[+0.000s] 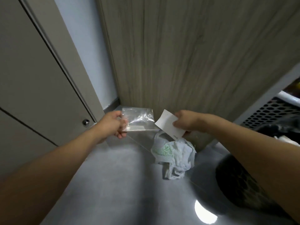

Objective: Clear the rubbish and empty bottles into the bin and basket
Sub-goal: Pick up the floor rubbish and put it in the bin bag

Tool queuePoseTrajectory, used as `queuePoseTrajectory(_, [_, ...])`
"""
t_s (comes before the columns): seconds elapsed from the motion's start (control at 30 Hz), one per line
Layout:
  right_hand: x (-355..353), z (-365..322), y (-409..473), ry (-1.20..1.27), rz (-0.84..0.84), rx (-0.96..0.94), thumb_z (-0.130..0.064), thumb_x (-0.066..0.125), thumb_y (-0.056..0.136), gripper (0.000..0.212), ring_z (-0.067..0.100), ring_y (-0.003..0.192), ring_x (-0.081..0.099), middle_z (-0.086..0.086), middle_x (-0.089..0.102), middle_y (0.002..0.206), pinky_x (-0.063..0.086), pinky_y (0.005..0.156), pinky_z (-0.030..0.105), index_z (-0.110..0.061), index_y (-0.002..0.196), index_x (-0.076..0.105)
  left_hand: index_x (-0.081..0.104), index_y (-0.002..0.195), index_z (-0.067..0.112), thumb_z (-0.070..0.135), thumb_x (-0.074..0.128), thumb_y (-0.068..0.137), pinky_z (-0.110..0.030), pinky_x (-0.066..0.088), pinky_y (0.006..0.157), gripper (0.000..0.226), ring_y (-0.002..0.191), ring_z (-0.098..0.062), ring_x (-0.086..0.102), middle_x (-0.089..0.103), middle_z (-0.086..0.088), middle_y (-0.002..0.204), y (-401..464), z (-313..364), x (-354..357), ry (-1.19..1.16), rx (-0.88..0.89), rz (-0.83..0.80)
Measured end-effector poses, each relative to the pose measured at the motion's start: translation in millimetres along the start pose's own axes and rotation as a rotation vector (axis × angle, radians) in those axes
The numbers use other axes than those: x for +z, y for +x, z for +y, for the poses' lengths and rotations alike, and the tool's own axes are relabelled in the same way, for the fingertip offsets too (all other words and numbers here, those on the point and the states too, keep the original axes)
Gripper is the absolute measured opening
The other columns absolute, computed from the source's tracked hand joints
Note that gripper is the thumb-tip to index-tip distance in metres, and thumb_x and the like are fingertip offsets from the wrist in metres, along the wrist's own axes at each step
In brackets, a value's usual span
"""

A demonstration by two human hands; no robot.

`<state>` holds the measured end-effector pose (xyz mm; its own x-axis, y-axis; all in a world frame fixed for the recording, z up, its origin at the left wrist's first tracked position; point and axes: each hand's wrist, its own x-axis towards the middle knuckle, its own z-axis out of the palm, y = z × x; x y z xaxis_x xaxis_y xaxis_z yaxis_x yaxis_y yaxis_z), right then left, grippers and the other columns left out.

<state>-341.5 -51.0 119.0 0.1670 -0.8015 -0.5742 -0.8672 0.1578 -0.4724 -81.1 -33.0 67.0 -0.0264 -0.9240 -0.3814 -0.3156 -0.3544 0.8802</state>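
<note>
At the far left stands a grey cabinet door [32,88] with a small round metal knob [85,122] near its lower right corner, and to its right a strip of pale wall runs down to the grey floor [116,184]. The left hand [114,124] reaches out over the floor, its thumb and curled fingers pinching the left edge of a clear plastic bag [138,121], which it holds up flat in the air just in front of the wood-grain panel [186,54]. Just beside the bag, to its right, the right hand [185,123] pinches a white paper slip [168,125] between thumb and fingers; the slip is tilted, its lower corner hanging above a crumpled pale plastic bag [175,156] with something green showing through it. That crumpled bag lies on the floor at the foot of the wood-grain panel, apart from both hands. Further right, a dark round bin [235,181] sits on the floor beneath the right forearm, partly hidden by it. At the right edge a black perforated basket [269,114] with a white rim stands with dark things inside, too blurred to tell
</note>
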Motion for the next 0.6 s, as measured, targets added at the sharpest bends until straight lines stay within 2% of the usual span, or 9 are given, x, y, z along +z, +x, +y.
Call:
queuePoseTrajectory(0.07, [-23.8, 20.4, -29.2, -0.016, -0.012, 0.02, -0.004, 0.046, 0.093, 0.024, 0.024, 0.072, 0.064, 0.017, 0.065, 0.096, 0.058, 0.059, 0.033, 0.0, 0.114, 0.057, 0.053, 0.101, 0.006, 0.002, 0.053, 0.095, -0.023, 0.045, 0.038, 0.007, 0.042, -0.017, 0.056, 0.057, -0.013, 0.064, -10.5, 26.8, 17.7, -0.032, -0.029, -0.174])
queuePoseTrajectory(0.13, [-48.0, 45.9, -56.4, -0.019, -0.014, 0.054, -0.007, 0.053, 0.092, 0.023, 0.029, 0.089, 0.067, 0.015, 0.065, 0.104, 0.058, 0.078, 0.044, -0.003, 0.114, 0.057, 0.054, 0.101, 0.006, 0.003, 0.054, 0.094, -0.024, 0.047, 0.041, 0.008, 0.044, -0.019, 0.056, 0.058, -0.015, 0.068, -21.0, 52.1, 41.6, -0.028, -0.021, -0.317])
queuePoseTrajectory(0.17, [-59.1, 60.0, -69.5, -0.003, -0.022, 0.081, -0.008, 0.056, 0.092, 0.023, 0.031, 0.094, 0.067, 0.016, 0.065, 0.107, 0.057, 0.082, 0.047, -0.004, 0.114, 0.057, 0.054, 0.1, 0.006, 0.003, 0.054, 0.094, -0.026, 0.049, 0.043, 0.008, 0.045, -0.02, 0.057, 0.058, -0.015, 0.069, -27.3, 64.7, 56.2, -0.013, -0.003, -0.365])
queuePoseTrajectory(0.3, [-94.9, 122.6, -117.8, 0.081, -0.02, 0.192, -0.006, 0.058, 0.091, 0.024, 0.03, 0.092, 0.067, 0.015, 0.065, 0.106, 0.059, 0.076, 0.042, -0.007, 0.115, 0.056, 0.053, 0.094, 0.008, 0.001, 0.053, 0.093, -0.028, 0.05, 0.045, 0.006, 0.045, -0.02, 0.059, 0.061, -0.007, 0.058, -51.2, 109.6, 121.9, 0.042, 0.085, -0.474])
queuePoseTrajectory(0.37, [-107.2, 152.7, -139.3, 0.102, -0.019, 0.226, -0.004, 0.056, 0.092, 0.017, 0.028, 0.088, 0.068, 0.013, 0.066, 0.101, 0.06, 0.071, 0.04, -0.008, 0.108, 0.059, 0.054, 0.094, 0.007, 0.001, 0.053, 0.094, -0.029, 0.048, 0.048, 0.006, 0.046, -0.021, 0.059, 0.062, -0.007, 0.056, -61.8, 126.9, 154.8, 0.077, 0.126, -0.56])
queuePoseTrajectory(0.43, [-116.8, 183.3, -160.3, 0.14, -0.008, 0.247, -0.002, 0.053, 0.093, 0.013, 0.027, 0.086, 0.067, 0.013, 0.067, 0.1, 0.059, 0.073, 0.042, -0.009, 0.101, 0.062, 0.055, 0.094, 0.006, 0.001, 0.053, 0.094, -0.028, 0.049, 0.045, 0.006, 0.046, -0.022, 0.06, 0.062, -0.008, 0.056, -70.5, 140.9, 191.1, 0.13, 0.161, -0.622])
queuePoseTrajectory(0.53, [-124.1, 224.8, -183.7, 0.186, 0.023, 0.298, 0.0, 0.051, 0.094, 0.017, 0.033, 0.094, 0.065, 0.02, 0.065, 0.108, 0.055, 0.084, 0.049, -0.004, 0.108, 0.059, 0.056, 0.091, 0.005, 0.0, 0.055, 0.093, -0.029, 0.052, 0.043, 0.005, 0.047, -0.022, 0.058, 0.06, -0.012, 0.064, -75.0, 154.8, 244.2, 0.204, 0.206, -0.603])
queuePoseTrajectory(0.6, [-125.6, 248.0, -192.4, 0.19, 0.049, 0.321, -0.001, 0.053, 0.093, 0.014, 0.031, 0.089, 0.066, 0.018, 0.066, 0.103, 0.057, 0.081, 0.046, -0.003, 0.105, 0.061, 0.056, 0.093, 0.0, 0.002, 0.057, 0.091, -0.034, 0.051, 0.05, 0.004, 0.051, -0.025, 0.056, 0.057, -0.016, 0.069, -75.9, 163.4, 276.8, 0.297, 0.266, -0.59])
